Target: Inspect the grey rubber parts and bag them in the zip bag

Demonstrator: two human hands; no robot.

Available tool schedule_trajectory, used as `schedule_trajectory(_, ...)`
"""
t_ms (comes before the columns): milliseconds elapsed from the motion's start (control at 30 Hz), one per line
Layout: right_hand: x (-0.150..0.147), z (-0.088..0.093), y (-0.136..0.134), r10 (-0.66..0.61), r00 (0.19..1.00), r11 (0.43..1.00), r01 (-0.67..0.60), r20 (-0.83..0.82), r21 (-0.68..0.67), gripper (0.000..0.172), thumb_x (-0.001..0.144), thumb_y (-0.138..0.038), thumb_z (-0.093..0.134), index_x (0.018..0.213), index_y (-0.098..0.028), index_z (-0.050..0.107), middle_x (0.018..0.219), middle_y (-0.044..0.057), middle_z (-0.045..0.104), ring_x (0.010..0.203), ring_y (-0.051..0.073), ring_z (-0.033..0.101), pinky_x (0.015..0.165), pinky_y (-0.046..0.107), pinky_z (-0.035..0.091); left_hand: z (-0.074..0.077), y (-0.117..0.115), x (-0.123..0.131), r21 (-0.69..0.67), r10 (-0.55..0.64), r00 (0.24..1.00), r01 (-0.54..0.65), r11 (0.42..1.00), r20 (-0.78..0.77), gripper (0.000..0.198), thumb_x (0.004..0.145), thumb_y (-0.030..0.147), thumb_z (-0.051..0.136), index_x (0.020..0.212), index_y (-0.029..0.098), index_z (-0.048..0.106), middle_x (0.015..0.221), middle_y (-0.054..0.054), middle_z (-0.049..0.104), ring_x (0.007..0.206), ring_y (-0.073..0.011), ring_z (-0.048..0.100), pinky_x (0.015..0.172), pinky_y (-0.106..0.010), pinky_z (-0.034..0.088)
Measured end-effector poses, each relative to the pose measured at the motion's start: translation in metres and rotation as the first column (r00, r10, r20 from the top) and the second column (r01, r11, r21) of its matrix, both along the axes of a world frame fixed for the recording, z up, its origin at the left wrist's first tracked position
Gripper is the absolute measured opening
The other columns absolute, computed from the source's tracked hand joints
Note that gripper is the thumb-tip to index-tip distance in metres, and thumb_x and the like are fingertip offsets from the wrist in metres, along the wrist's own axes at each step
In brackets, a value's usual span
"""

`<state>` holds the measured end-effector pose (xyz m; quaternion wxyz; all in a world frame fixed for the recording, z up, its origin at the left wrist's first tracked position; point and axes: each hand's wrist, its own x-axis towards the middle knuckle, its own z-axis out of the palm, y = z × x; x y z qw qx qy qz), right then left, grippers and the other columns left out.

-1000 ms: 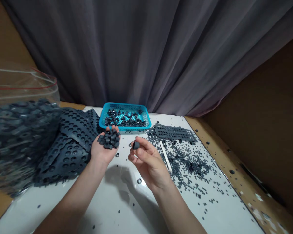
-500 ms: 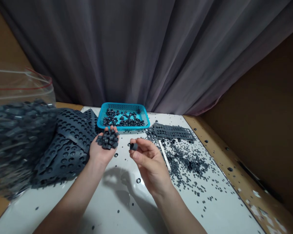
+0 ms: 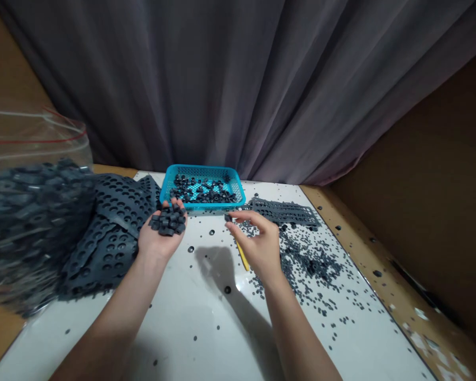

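My left hand [image 3: 157, 244] lies palm up and cupped, with a heap of small black rubber-like rings [image 3: 168, 220] on the palm and fingers. In front of a blue basket [image 3: 204, 205], my right hand [image 3: 257, 241] pinches one small black piece [image 3: 228, 217] between thumb and fingertips, above the white table. The basket holds many similar black pieces. A yellow stick-like thing [image 3: 243, 257] shows just below the right hand, partly hidden by it.
At the left stands a clear zip bag [image 3: 35, 211] full of black pieces, beside perforated black sheets [image 3: 107, 238]. Another perforated strip [image 3: 287, 212] and many scattered dark bits [image 3: 311, 264] lie at the right. A grey curtain [image 3: 222, 90] hangs behind the white table [image 3: 190, 312].
My right hand has moved away from my body and slightly right, still pinching a black piece. The yellow stick-like thing has come into view. My left hand has shifted slightly left with its heap.
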<state>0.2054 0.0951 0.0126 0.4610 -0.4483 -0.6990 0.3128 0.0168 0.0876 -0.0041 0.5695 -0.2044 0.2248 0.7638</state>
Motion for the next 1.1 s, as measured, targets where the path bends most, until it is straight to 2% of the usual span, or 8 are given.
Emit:
schedule_trajectory(100, 0.018, -0.021, 0.029, -0.044, 0.909, 0.998, 0.06, 0.414, -0.024, 0.023, 0.075, -0.031, 0.057, 0.093, -0.021, 0.067, 0.097, 0.007, 0.069, 0.086, 0.022, 0.061, 0.079, 0.037, 0.045, 0.006, -0.002, -0.016, 0.02, 0.078, 0.996, -0.078, 0.997, -0.033, 0.036, 0.088, 0.019, 0.019, 0.077, 0.017, 0.053, 0.066, -0.006, 0.065, 0.069, -0.0146, 0.066, 0.064, -0.027, 0.055)
schedule_trajectory(167, 0.028, -0.031, 0.04, -0.039, 0.864, 0.995, 0.079, 0.502, -0.059, 0.031, 0.072, -0.032, 0.059, 0.1, -0.019, 0.065, 0.106, 0.012, 0.066, 0.099, 0.029, 0.057, 0.084, 0.044, 0.042, 0.009, -0.003, -0.025, 0.034, 0.115, 0.991, -0.113, 0.993, -0.067, 0.036, 0.087, 0.019, 0.018, 0.079, 0.018, 0.053, 0.066, -0.005, 0.066, 0.07, -0.0141, 0.067, 0.064, -0.026, 0.054)
schedule_trajectory(300, 0.04, -0.032, 0.043, 0.152, 0.798, 0.976, -0.028, 0.583, -0.216, 0.034, 0.069, -0.03, 0.062, 0.102, -0.019, 0.063, 0.108, 0.012, 0.064, 0.099, 0.027, 0.057, 0.082, 0.041, 0.043, 0.012, -0.005, -0.032, 0.057, 0.153, 0.983, -0.148, 0.987, -0.102, 0.034, 0.088, 0.019, 0.018, 0.081, 0.019, 0.052, 0.068, -0.005, 0.066, 0.072, -0.0141, 0.066, 0.066, -0.027, 0.054)
schedule_trajectory(500, 0.022, -0.035, 0.016, 0.511, 0.59, 0.834, -0.162, 0.626, -0.528, 0.029, 0.033, -0.017, 0.08, 0.056, -0.022, 0.063, 0.059, 0.001, 0.062, 0.05, 0.016, 0.054, 0.044, 0.026, 0.039, 0.009, -0.003, -0.022, 0.06, 0.107, 0.99, -0.102, 0.993, -0.09, 0.036, 0.09, 0.019, 0.015, 0.083, 0.018, 0.051, 0.069, -0.005, 0.065, 0.076, -0.0139, 0.065, 0.067, -0.027, 0.053)
schedule_trajectory(733, -0.014, -0.063, -0.011, 0.539, 0.531, 0.82, -0.151, 0.654, -0.552, 0.035, 0.033, 0.003, 0.067, 0.03, -0.019, 0.04, 0.039, 0.002, 0.049, 0.048, 0.02, 0.056, 0.048, 0.032, 0.041, 0.009, -0.002, -0.018, 0.065, 0.11, 0.991, -0.105, 0.992, -0.082, 0.036, 0.09, 0.019, 0.017, 0.082, 0.017, 0.051, 0.071, -0.005, 0.065, 0.077, -0.0134, 0.065, 0.069, -0.026, 0.053)
schedule_trajectory(933, 0.009, -0.043, 0.011, 0.719, 0.605, 0.653, -0.419, 0.343, -0.631, 0.014, 0.053, -0.008, 0.064, 0.06, -0.019, 0.066, 0.059, -0.001, 0.066, 0.054, 0.012, 0.059, 0.05, 0.023, 0.046, 0.005, 0.0, -0.019, 0.027, 0.107, 0.992, -0.105, 0.994, -0.066, 0.036, 0.089, 0.019, 0.018, 0.079, 0.017, 0.053, 0.072, -0.007, 0.065, 0.076, -0.0153, 0.066, 0.066, -0.027, 0.053)
schedule_trajectory(1033, 0.011, -0.039, 0.018, 0.683, 0.718, 0.521, -0.607, -0.134, -0.6, 0.015, 0.059, -0.017, 0.068, 0.074, -0.016, 0.065, 0.069, 0.0, 0.067, 0.065, 0.01, 0.063, 0.061, 0.022, 0.05, 0.003, 0.001, -0.019, 0.022, 0.093, 0.994, -0.092, 0.996, -0.065, 0.038, 0.089, 0.02, 0.017, 0.078, 0.017, 0.053, 0.071, -0.007, 0.066, 0.073, -0.0159, 0.066, 0.064, -0.028, 0.053)
schedule_trajectory(1100, 0.007, -0.038, 0.017, 0.527, 0.731, 0.499, -0.679, -0.433, -0.539, 0.02, 0.057, -0.02, 0.073, 0.074, -0.015, 0.062, 0.066, -0.001, 0.064, 0.063, 0.01, 0.063, 0.06, 0.022, 0.051, 0.003, 0.001, -0.019, 0.019, 0.087, 0.994, -0.086, 0.996, -0.061, 0.038, 0.089, 0.021, 0.017, 0.077, 0.017, 0.053, 0.071, -0.007, 0.066, 0.073, -0.0154, 0.067, 0.065, -0.027, 0.053)
